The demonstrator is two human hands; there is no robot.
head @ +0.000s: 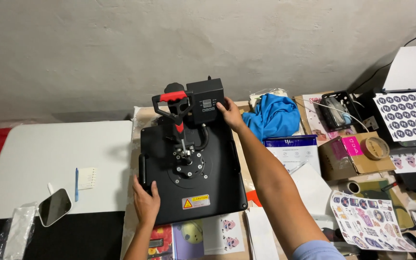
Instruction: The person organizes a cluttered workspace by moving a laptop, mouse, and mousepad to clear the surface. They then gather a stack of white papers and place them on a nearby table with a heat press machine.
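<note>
I look down on a black heat press (193, 178) that stands in the middle of the desk (49, 159), with its flat upper plate closed and level. My left hand (145, 202) lies on the near left corner of the plate; the grip there is closed on the plate edge, thumb on top and fingers over the side. My right hand (231, 113) reaches far forward to the control box (207, 102) at the back of the press. Its fingers touch the right side of the box, and the grip is loosely together around that edge. The red and black lever handle (173, 103) stands just left of the box, and no hand touches it. Beside my right forearm lies a crumpled blue cloth (273, 115). Sticker sheets (369, 224) lie on the right, well apart from the press. A blue pen (76, 184) and a small mirror (55, 206) lie on the left.
</note>
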